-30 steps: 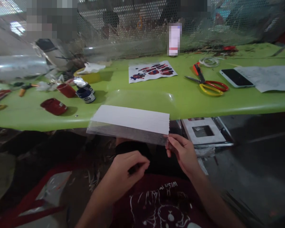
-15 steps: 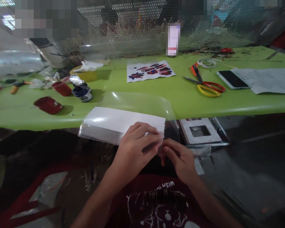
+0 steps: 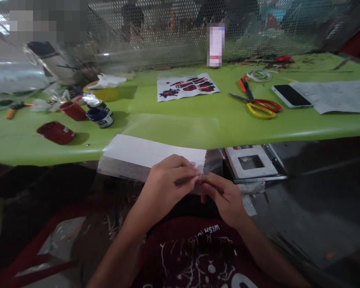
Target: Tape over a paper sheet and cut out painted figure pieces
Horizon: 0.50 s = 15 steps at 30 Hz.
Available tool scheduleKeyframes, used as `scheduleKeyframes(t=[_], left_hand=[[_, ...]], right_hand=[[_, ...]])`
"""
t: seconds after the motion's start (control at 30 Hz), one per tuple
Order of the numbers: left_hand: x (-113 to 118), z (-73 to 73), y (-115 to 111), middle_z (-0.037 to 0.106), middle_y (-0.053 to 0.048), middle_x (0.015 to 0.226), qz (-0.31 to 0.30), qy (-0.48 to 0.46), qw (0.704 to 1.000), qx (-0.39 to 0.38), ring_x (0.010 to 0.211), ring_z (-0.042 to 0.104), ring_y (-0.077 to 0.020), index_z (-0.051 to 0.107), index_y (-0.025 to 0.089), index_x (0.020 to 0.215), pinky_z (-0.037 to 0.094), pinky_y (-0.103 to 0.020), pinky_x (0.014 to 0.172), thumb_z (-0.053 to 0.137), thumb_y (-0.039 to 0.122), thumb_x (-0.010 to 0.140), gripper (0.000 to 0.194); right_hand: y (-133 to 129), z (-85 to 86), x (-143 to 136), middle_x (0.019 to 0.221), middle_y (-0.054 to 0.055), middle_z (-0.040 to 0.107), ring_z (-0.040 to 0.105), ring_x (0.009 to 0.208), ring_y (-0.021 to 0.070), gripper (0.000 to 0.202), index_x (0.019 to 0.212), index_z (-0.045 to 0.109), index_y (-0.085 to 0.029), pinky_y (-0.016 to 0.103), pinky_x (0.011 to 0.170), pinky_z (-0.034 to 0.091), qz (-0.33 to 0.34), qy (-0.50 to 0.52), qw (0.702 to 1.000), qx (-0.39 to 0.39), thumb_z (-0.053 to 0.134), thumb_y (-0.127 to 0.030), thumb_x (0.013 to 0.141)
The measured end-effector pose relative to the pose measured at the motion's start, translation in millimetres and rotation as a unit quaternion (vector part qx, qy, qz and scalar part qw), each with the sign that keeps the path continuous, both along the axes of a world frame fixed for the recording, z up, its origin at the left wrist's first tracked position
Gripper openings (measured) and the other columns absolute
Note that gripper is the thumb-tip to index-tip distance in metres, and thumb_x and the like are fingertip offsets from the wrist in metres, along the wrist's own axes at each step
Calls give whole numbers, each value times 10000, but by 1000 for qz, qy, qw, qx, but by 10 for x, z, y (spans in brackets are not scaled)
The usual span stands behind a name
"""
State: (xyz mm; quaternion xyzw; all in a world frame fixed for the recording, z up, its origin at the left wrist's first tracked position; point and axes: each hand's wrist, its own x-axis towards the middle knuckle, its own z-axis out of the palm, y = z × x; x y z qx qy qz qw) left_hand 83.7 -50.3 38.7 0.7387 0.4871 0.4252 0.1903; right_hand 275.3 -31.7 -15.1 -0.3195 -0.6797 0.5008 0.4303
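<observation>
white strip (image 3: 132, 151) runs lengthwise leftward; at its right end, left hand (image 3: 169, 182), nearer, and right hand (image 3: 225, 196) pinch clear film (image 3: 123, 170).

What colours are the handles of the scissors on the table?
One red, one yellow; the scissors show best in the head view.

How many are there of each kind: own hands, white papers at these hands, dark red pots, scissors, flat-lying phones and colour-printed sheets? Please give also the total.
Left hand and right hand: 2
White paper at the hands: 1
Dark red pots: 2
Scissors: 1
Flat-lying phone: 1
Colour-printed sheet: 1
Total: 8
</observation>
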Motion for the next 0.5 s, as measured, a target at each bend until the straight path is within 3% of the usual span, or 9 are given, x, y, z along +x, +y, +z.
scheduleKeyframes(t=[0.23, 0.5], left_hand=[[0, 21, 1, 739, -48, 957, 1, -1, 1000, -8, 953, 704, -188, 796, 216, 915, 597, -357, 876, 743, 147, 871, 98], [-10, 1, 4, 733, -38, 959, -9, -3, 1000, -24, 953, 698, -179, 799, 220, 925, 585, -356, 875, 745, 154, 866, 103]], right_hand=[[4, -7, -5, 654, -7, 639, 597, 585, 149, 224, 956, 776, -240, 295, 596, 492, -8, -2, 1000, 0, 590, -356, 1001], [6, -22, -6, 650, -20, 629, 586, 594, 144, 171, 954, 759, -250, 291, 607, 485, -1, 12, 1000, -14, 598, -293, 993]])
